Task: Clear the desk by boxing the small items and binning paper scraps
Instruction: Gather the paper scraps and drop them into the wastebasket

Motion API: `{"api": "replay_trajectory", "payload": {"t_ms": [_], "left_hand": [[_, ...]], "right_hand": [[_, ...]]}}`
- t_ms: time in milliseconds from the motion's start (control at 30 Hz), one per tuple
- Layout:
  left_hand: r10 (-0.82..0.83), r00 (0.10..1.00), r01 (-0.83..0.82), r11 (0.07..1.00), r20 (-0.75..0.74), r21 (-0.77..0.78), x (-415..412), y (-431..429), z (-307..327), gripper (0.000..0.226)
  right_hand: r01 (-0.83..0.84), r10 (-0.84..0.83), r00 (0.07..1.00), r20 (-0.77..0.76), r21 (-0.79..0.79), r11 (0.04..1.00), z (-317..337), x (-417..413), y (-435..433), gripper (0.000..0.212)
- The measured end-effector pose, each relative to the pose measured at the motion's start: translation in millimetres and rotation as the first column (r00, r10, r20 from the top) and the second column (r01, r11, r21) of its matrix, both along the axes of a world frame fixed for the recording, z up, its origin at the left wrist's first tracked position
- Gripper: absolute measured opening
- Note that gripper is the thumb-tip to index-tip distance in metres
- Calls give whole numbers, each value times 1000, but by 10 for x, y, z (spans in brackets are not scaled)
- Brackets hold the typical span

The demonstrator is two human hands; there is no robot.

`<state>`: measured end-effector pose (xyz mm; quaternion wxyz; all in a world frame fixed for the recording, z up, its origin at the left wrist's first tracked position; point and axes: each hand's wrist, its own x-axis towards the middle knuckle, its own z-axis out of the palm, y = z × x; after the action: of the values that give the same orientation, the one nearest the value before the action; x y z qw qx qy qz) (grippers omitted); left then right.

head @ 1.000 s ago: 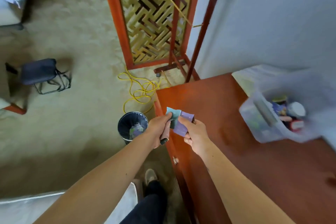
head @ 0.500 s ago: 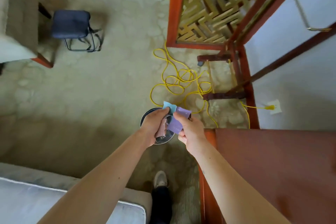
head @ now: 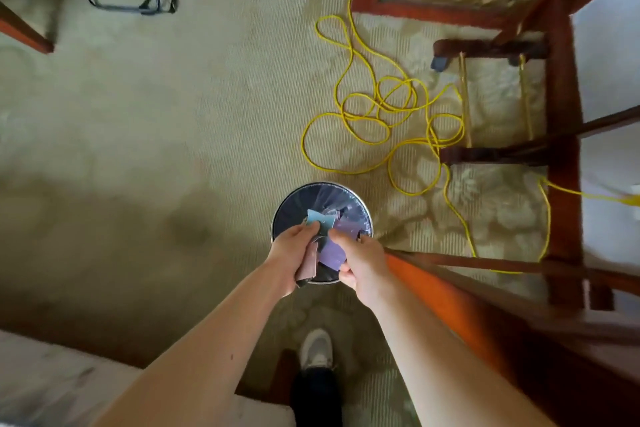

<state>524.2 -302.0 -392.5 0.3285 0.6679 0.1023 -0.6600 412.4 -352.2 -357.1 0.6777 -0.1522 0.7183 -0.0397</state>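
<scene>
Hands (head: 291, 253) round scraps (head: 333, 251) (over bin (head: 293, 207))

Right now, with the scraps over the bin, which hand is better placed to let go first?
Right, probably. The right hand holds the purple scrap over the open bin; the pinkish scrap in the left hand hangs at the near rim and might miss.

Open bin (head: 294, 208) below; desk edge (head: 426, 288) crowds right.
</scene>
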Motion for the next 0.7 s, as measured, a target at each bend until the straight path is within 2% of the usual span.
{"api": "replay_trajectory", "payload": {"t_ms": [133,267,400,500,600,700], "left_hand": [[-16,999,15,999,32,30,15,36,-609,20],[-41,997,38,998,61,47,32,24,-971,20],[-26,1000,25,995,11,93,80,-37,-1127,31],[36,995,-24,991,-96,128,120,-93,-1108,40],[1,989,17,993,-148,116,142,-97,-1067,60],[56,986,-43,995,-155,86,124,-58,-1036,72]], "right_hand": [[0,1,1000,-31,16,1000,-590,72,38,23],[58,-58,998,-7,26,998,-1040,157,35,11],[60,-56,994,-91,48,997,-1252,199,-80,31],[35,-39,999,24,137,990,-1242,159,-132,38],[65,-76,996,53,185,981,-1178,68,-137,67],[109,-125,988,94,162,981,-1103,7,-83,71]]}}
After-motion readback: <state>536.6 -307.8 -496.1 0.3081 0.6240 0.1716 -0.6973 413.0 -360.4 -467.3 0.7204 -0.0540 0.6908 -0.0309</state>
